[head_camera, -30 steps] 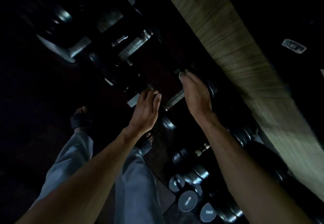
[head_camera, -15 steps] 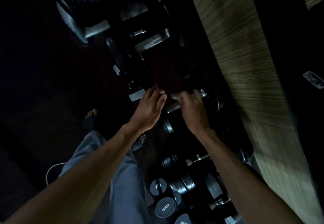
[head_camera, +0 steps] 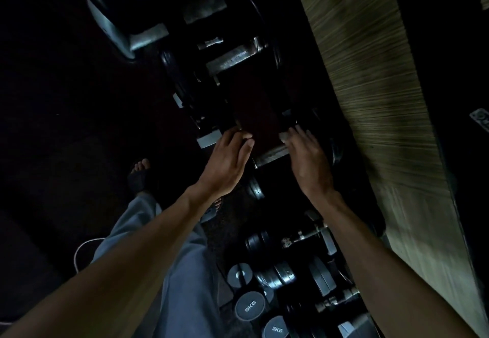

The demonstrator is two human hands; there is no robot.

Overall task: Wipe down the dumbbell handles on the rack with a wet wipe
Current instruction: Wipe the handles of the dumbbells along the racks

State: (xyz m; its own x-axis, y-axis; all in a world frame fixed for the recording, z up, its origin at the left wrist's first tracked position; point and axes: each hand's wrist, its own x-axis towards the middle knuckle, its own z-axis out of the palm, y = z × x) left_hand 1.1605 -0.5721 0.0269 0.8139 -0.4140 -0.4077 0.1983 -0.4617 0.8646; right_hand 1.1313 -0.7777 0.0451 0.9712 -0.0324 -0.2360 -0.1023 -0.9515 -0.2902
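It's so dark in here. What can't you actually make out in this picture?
- Wet wipe: none visible, head view; either hand may hide it.
- Right hand fingertips: lost in shadow over the dumbbell handle.
- Left hand: grip unclear, fingertips in shadow.
- Rack top: black, motion-blurred.

Grey round dumbbell ends (head_camera: 246, 309) carry pale "5KG" lettering; loose trousers (head_camera: 185, 284) are blue-grey; the streaked wooden panel (head_camera: 375, 94) is olive-tan; a sandal (head_camera: 139, 179) is black.

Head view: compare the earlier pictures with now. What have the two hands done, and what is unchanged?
The right hand came down from above the dumbbell handle onto its right end; its grip is unclear. The left hand stayed at the handle's left end, fingers bent. No wipe is visible. The 5KG dumbbells stayed put.
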